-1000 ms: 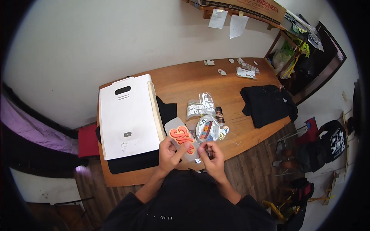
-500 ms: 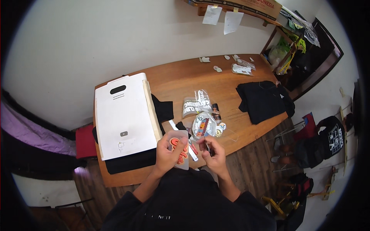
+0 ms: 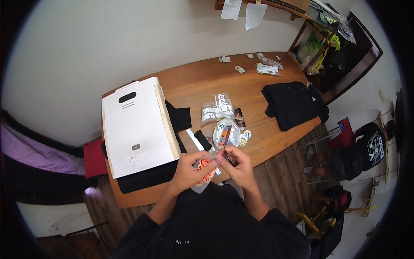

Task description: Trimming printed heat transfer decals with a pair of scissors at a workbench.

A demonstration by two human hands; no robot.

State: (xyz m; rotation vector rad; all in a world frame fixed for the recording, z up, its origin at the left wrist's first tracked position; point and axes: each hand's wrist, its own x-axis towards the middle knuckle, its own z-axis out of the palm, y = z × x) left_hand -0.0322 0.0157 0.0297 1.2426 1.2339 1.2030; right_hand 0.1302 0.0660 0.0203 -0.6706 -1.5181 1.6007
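Translucent sheet [image 3: 208, 177] with curvy red-orange lettering, held before the chest at the table's [image 3: 183, 80] near edge, long axis slanting lower-left to upper-right; left hand [image 3: 186, 172] pinches it, thumb covering part. Right hand [image 3: 239, 169] grips slim dark tool [image 3: 228, 159], tip pointing away from chest. Glossy plastic packet [image 3: 219, 130] just beyond, smooth white panel [image 3: 133, 146] left.

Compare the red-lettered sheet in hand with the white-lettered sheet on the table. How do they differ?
Colour: the red-lettered sheet has red lettering with a pale orange border; the white-lettered sheet has white lettering.
Pose: the red-lettered sheet is held in the left hand; the white-lettered sheet lies on the table.
Visibility: the hand partly covers the red-lettered sheet; no hand covers the white-lettered sheet.
Shared: both look translucent.
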